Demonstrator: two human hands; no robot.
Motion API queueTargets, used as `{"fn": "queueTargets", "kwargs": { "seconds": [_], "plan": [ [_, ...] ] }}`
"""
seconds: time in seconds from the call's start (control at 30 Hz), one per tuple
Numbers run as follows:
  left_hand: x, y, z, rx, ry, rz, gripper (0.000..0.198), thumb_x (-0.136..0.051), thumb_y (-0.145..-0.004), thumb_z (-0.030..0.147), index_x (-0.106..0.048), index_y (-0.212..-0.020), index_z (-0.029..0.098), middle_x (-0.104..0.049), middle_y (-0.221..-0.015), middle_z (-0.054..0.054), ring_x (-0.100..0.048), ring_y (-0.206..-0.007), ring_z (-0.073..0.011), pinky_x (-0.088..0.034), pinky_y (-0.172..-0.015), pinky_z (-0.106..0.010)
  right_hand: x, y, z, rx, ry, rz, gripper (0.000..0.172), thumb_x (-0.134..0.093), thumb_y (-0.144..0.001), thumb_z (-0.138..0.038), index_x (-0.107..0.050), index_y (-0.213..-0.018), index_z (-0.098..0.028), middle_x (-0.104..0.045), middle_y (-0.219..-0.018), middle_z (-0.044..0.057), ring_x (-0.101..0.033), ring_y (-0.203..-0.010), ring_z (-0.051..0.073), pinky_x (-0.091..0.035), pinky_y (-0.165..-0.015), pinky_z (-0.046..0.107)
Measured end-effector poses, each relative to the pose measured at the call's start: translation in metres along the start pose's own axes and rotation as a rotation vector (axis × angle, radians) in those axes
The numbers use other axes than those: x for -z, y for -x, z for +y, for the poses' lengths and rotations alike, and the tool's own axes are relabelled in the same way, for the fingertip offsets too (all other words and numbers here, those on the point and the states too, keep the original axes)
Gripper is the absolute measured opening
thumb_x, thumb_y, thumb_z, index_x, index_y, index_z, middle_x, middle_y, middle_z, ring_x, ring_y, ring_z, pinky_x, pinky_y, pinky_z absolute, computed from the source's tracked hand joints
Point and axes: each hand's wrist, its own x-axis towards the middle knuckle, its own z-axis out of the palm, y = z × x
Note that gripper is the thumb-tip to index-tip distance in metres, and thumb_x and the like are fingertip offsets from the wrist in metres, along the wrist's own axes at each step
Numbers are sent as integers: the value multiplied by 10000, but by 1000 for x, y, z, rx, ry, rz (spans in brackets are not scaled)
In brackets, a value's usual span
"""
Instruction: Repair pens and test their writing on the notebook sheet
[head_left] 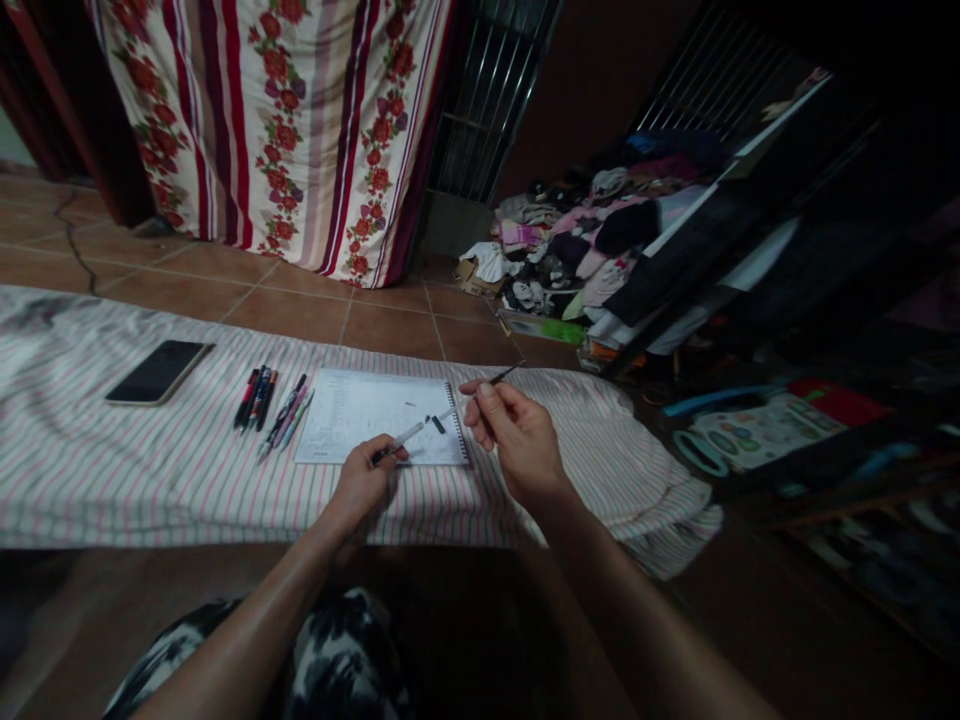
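Note:
My left hand [365, 482] is closed on a pen barrel [409, 433] that points up and right over the spiral notebook [375, 415]. My right hand [517, 435] is closed in a pinch on a thin dark pen part [504, 376], a refill or tip, held just right of the notebook. A small dark piece [438, 424], perhaps a cap, lies on the notebook page. Both hands hover above the striped cloth [150, 460] spread on the floor.
Several pens [271, 405] lie in a row left of the notebook. A dark phone [159, 371] rests further left on the cloth. A flowered curtain [285, 130] hangs behind. A heap of clothes [577, 250] and clutter sit at right on the tiled floor.

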Motion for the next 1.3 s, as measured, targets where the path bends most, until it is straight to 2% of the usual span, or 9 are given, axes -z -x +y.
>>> {"fn": "queueTargets", "kwargs": {
  "seconds": [0.27,0.87,1.13,1.3],
  "plan": [
    [1,4,14,14,54,-39,111,-507,-645,223,-602,-610,178,-566,-567,15,-521,-615,-151,-389,-632,-248,-10,0,5,18,98,-74,268,-490,-828,-400,-598,-841,-154,-516,-585,-22,-399,-441,58,-292,-402,197],
    [2,4,18,59,77,-43,96,-537,-613,240,-600,-573,181,-578,-554,8,-532,-623,-163,-388,-641,-256,-13,-5,12,16,154,-107,271,-472,-833,-391,-596,-838,-151,-520,-576,-25,-401,-434,56,-307,-402,191],
    [1,5,17,76,104,-45,101,-545,-615,243,-594,-560,174,-543,-520,25,-482,-542,-132,-355,-573,-243,-13,-5,11,8,169,-104,269,-472,-828,-393,-593,-825,-152,-521,-569,-26,-403,-425,57,-305,-393,192],
    [2,4,19,71,116,-52,98,-565,-612,231,-605,-545,172,-554,-519,24,-499,-561,-135,-368,-596,-247,-13,-4,10,19,176,-118,266,-469,-835,-389,-589,-827,-152,-521,-574,-26,-406,-431,57,-304,-401,193]
  ]
}}
